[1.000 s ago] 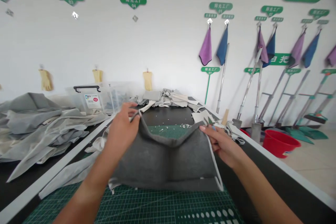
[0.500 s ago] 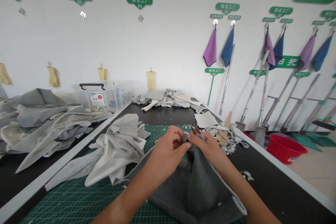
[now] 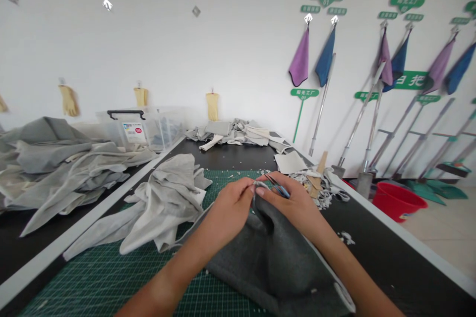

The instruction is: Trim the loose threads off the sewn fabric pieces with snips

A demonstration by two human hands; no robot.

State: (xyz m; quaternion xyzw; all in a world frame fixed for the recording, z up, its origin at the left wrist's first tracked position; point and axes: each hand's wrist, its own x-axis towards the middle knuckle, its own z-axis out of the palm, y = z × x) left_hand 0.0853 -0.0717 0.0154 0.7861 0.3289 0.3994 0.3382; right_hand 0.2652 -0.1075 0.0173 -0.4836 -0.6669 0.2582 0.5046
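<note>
A dark grey cloth (image 3: 275,262) lies bunched on the green cutting mat (image 3: 111,282) in front of me. My left hand (image 3: 228,210) pinches its top edge, fingers closed. Right beside it, my right hand (image 3: 293,205) also grips the edge, and small thread snips (image 3: 277,188) with a blue handle stick out between its fingers. The two hands almost touch at the cloth's top. A white trim runs down the cloth's right edge.
A crumpled light grey cloth (image 3: 167,200) lies left of my hands. More grey fabric (image 3: 55,163) is heaped at far left beside a clear plastic box (image 3: 137,131). Scraps (image 3: 320,190) litter the black table (image 3: 372,257). A red basin (image 3: 397,200) and mops stand at right.
A second ago I held the grey cloth spread wide between both hands. I brought the hands together at its top edge, and the cloth now lies bunched on the mat.
</note>
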